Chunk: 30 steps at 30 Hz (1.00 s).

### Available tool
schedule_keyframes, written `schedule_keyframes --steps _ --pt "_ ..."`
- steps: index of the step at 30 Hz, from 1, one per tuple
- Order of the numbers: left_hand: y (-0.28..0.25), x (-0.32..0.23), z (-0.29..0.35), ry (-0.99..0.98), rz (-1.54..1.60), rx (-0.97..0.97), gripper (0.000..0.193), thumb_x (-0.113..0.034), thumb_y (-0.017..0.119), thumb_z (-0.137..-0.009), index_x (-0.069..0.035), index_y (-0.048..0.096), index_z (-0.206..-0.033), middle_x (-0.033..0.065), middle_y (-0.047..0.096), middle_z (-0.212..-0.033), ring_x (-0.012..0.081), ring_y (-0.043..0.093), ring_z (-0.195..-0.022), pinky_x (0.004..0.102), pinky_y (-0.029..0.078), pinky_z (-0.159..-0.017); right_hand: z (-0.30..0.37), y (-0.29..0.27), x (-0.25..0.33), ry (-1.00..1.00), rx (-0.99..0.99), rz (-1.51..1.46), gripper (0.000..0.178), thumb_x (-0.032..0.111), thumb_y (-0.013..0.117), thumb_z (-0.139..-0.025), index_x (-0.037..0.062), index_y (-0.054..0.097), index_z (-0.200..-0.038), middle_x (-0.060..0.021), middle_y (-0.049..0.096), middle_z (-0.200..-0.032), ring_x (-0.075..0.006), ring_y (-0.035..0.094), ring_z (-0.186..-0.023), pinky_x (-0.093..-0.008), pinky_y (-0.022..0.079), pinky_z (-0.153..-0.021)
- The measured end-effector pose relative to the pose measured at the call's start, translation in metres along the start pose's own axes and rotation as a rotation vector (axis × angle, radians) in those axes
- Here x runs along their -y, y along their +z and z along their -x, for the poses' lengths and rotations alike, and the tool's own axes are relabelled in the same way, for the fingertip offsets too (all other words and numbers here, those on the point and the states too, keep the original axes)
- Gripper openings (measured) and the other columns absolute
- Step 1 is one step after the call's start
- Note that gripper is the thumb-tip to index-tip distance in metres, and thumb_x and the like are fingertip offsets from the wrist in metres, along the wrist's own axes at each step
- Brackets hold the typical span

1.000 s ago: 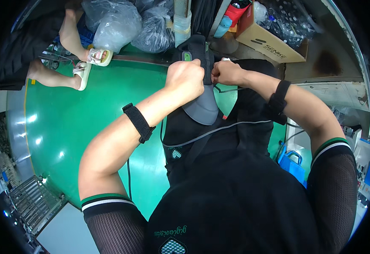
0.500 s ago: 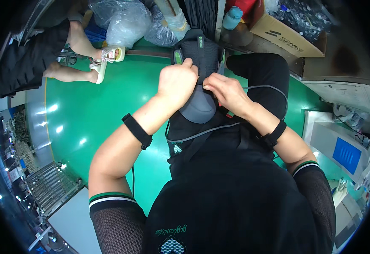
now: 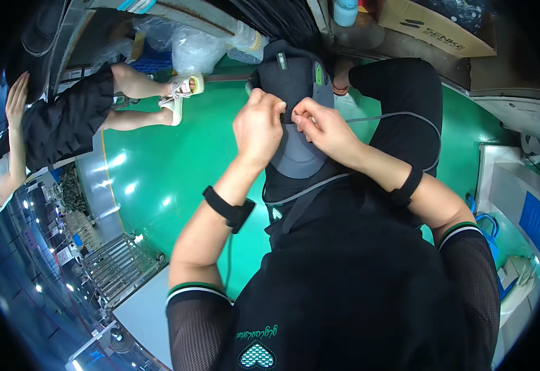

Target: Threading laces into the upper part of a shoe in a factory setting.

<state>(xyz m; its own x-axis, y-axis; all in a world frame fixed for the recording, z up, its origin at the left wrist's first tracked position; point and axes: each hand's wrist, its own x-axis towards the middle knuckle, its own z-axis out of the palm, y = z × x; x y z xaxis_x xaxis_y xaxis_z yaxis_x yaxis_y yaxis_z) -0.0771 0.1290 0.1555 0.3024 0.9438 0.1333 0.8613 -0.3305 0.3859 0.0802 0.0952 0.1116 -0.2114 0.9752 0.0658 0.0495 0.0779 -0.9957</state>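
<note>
A dark grey padded mesh piece [image 3: 291, 80] with green-trimmed sides and a smooth, rounded grey end [image 3: 298, 154] lies upright between my legs, its near end at my lap. My left hand [image 3: 259, 127] is closed at its left edge, near the seam where mesh meets the smooth part. Across from it my right hand [image 3: 325, 130] pinches at the same seam, fingers curled. The two hands nearly meet. What exactly lies between my fingertips is hidden. A grey cord [image 3: 394, 115] loops past my right forearm and over my lap.
Another person's legs [image 3: 137, 117] and raised hand [image 3: 16, 99] are at the left. Plastic bags [image 3: 199, 49] lie beyond the green floor [image 3: 158, 167]. A cardboard box [image 3: 437, 28] and a blue bottle [image 3: 345, 12] stand at the far right. A metal rack [image 3: 124, 266] is lower left.
The whole view has shifted, bringing the other person's arm into sight. The padded piece appears turned slightly, showing more of its right side. Both my hands stay closed at its seam.
</note>
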Motion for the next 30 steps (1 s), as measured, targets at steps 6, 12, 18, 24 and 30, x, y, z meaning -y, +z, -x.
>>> schedule_keyframes --steps 6,12,18,24,30 --pt "-0.026 0.001 -0.004 0.161 -0.357 0.324 0.014 -0.018 0.066 -0.082 -0.006 0.065 -0.075 0.0075 0.056 -0.084 0.0283 0.063 -0.081 0.0407 0.05 -0.068 -0.006 -0.009 0.007 0.333 0.059 -0.226 0.013 0.005 0.061 -0.091 0.001 0.06 -0.102 -0.0025 0.062 -0.078 -0.0072 0.058 -0.061 -0.0237 0.049 -0.056" --pt "-0.018 0.013 -0.006 0.155 -0.111 0.415 0.009 -0.01 0.068 -0.078 -0.003 0.066 -0.074 0.01 0.056 -0.084 0.0303 0.06 -0.083 0.0411 0.048 -0.072 -0.008 -0.001 0.004 0.307 0.076 -0.22 0.011 0.003 0.061 -0.091 -0.0029 0.061 -0.1 -0.0039 0.062 -0.077 -0.0075 0.06 -0.06 -0.0232 0.05 -0.052" --pt "0.004 0.006 0.005 -0.178 0.426 -0.062 0.006 -0.004 0.063 -0.086 0.0 0.066 -0.084 0.0085 0.056 -0.085 0.0211 0.057 -0.08 0.0329 0.046 -0.073 -0.017 -0.001 0.0 0.378 0.08 -0.423 0.013 0.002 0.061 -0.09 -0.0046 0.064 -0.101 -0.0049 0.063 -0.075 -0.0093 0.061 -0.058 -0.0231 0.052 -0.052" --pt "0.003 0.026 0.034 -0.386 0.844 -0.144 0.031 -0.013 0.061 -0.095 -0.006 0.054 -0.124 0.0059 0.054 -0.106 0.0144 0.053 -0.099 0.0293 0.045 -0.089 -0.03 0.001 0.008 0.441 0.162 -0.273 0.012 0.007 0.061 -0.092 -0.0011 0.067 -0.099 -0.0028 0.064 -0.072 -0.0066 0.058 -0.054 -0.0211 0.045 -0.046" --pt "0.018 0.097 0.095 -0.479 0.74 0.494 0.072 -0.05 0.043 -0.1 -0.001 0.025 -0.149 0.0235 0.037 -0.148 0.0321 0.033 -0.141 0.0377 0.025 -0.115 0.026 0.013 0.089 -0.126 0.789 -0.286 0.012 0.01 0.059 -0.094 0.0038 0.061 -0.084 0.0004 0.063 -0.071 -0.0061 0.059 -0.063 -0.0235 0.046 -0.058"
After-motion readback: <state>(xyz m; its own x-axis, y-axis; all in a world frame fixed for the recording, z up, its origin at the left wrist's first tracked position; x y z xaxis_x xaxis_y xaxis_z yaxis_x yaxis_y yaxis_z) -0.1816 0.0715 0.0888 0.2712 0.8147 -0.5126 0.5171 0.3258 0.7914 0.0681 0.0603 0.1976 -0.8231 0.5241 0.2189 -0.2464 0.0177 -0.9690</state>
